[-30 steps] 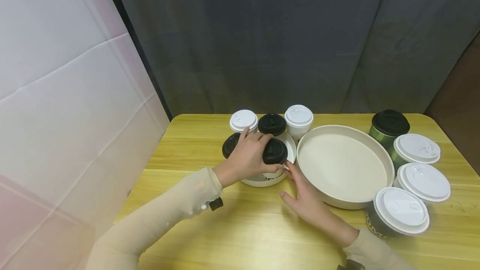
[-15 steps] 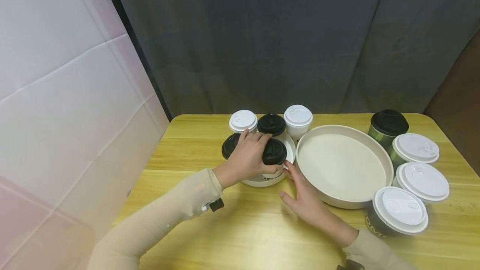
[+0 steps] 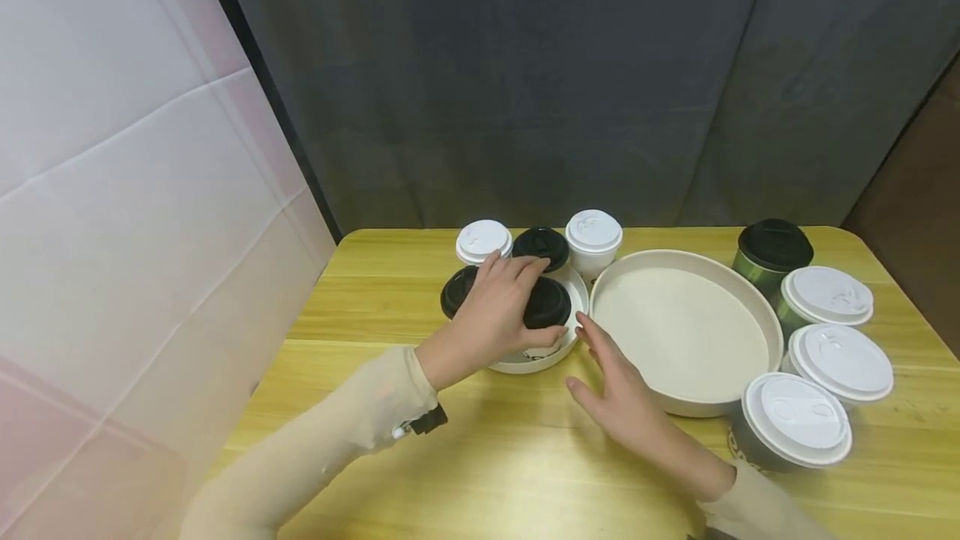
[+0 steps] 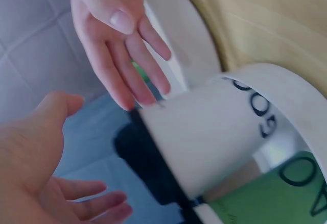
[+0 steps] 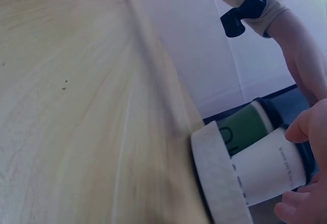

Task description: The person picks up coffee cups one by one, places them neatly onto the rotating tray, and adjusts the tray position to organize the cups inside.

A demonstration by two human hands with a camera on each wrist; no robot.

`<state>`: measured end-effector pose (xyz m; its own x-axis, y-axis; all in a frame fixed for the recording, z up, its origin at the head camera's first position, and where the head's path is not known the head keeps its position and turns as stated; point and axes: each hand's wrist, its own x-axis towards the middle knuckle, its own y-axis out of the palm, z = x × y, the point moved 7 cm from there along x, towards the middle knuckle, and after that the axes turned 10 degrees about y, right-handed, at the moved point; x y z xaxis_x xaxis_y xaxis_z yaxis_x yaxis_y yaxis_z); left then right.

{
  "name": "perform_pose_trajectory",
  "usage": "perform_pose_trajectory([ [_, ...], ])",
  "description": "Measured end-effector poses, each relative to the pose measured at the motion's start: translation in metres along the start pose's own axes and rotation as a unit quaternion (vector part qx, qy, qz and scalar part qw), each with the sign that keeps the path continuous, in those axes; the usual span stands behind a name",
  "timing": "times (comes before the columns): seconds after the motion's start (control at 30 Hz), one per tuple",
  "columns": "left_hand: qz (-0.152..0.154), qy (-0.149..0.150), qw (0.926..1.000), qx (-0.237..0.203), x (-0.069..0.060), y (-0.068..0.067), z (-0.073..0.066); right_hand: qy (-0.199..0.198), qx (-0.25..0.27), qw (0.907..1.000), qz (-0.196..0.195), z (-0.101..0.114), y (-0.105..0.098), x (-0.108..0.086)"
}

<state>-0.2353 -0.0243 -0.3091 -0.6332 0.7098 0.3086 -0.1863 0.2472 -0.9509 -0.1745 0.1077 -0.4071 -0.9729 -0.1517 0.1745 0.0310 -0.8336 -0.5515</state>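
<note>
A white paper cup with a black lid (image 3: 549, 305) stands at the front right of a small white round tray (image 3: 525, 367). My left hand (image 3: 491, 315) hovers over its lid with loosely bent fingers; the left wrist view shows a gap between the hand (image 4: 30, 157) and the cup (image 4: 189, 137). Right of the cup, my right hand (image 3: 626, 402) is apart from it, fingers extended. A green cup (image 5: 245, 129) with a black lid is beside the white one, partly behind my left hand in the head view. Another black-lidded cup (image 3: 542, 247) is behind them.
Two white-lidded cups, one at the left (image 3: 483, 240) and one at the right (image 3: 594, 232), are by the small tray's far side. A larger cream round tray (image 3: 686, 332) holds nothing. Several bigger lidded cups, including a dark one (image 3: 795, 423), line its right side on the wooden table (image 3: 465, 473).
My left fingers have loosened from the front black-lidded cup. My right hand has drawn back a little to the right, away from it. The cups have stayed in place.
</note>
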Motion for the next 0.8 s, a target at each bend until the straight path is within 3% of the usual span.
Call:
perform_pose_trajectory([
  [0.2, -0.073, 0.052, 0.9953, -0.037, -0.011, -0.019, -0.022, -0.012, -0.035, 0.9993, -0.004, 0.008, -0.011, -0.008],
  [0.4, -0.101, 0.112, 0.9882, -0.028, -0.028, -0.024, -0.039, -0.034, -0.086, 0.9957, -0.01, 0.01, -0.021, -0.019],
  [0.57, -0.096, 0.15, 0.9838, -0.021, -0.04, -0.014, -0.047, -0.052, -0.125, 0.9907, -0.01, 0.009, -0.028, -0.03],
  [0.8, -0.078, 0.197, 0.9772, -0.018, -0.051, 0.011, -0.064, -0.056, -0.199, 0.9784, -0.014, -0.003, -0.033, -0.044],
])
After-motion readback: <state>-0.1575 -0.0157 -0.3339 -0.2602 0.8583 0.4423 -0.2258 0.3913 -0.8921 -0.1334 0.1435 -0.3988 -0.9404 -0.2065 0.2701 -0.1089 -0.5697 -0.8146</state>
